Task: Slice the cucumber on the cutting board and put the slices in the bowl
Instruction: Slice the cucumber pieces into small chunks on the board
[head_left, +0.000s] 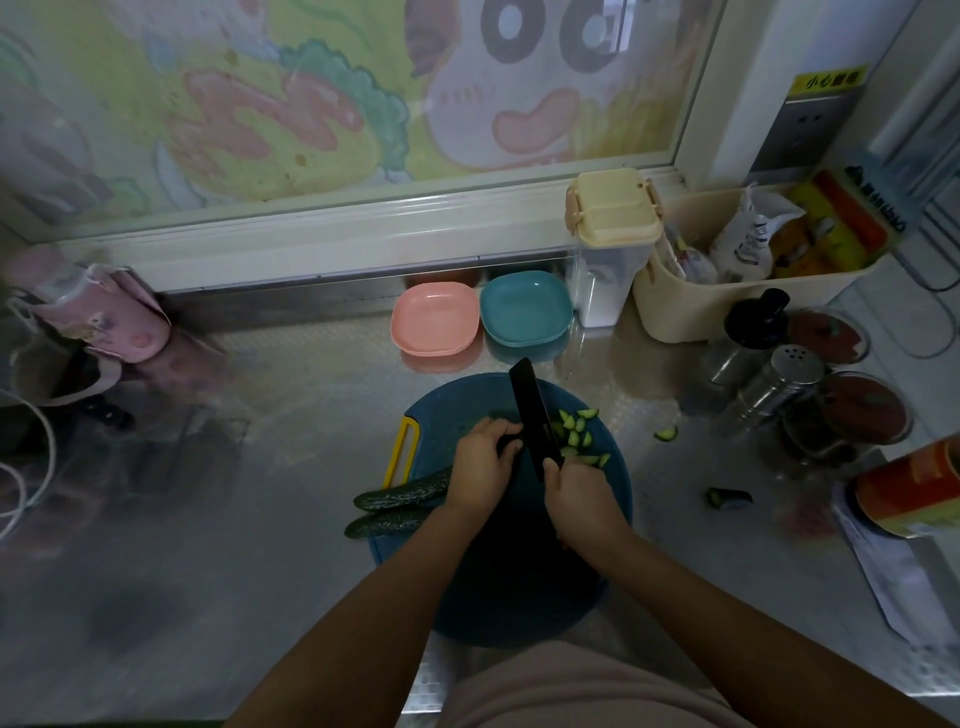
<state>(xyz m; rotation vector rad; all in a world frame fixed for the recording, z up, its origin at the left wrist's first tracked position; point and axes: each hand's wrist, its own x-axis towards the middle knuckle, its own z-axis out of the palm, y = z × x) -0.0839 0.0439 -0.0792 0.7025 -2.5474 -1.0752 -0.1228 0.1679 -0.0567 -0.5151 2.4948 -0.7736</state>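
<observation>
Cucumber halves (397, 501) lie uncut at the cutting board's (457, 400) left edge, the left hand (480, 467) curled round a cucumber piece (508, 446). The right hand (576, 499) grips the black knife (530, 410), slices (574, 434) piled right of it. The pink bowl (434, 319) and teal bowl (524, 309) hold none, so much remains.

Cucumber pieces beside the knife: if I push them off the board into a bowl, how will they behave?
Probably light and quick to scatter: the cucumber pieces are small and loose, and a stray piece already lies on the counter. Their cut, wedge-like shapes should slide rather than roll.
</observation>
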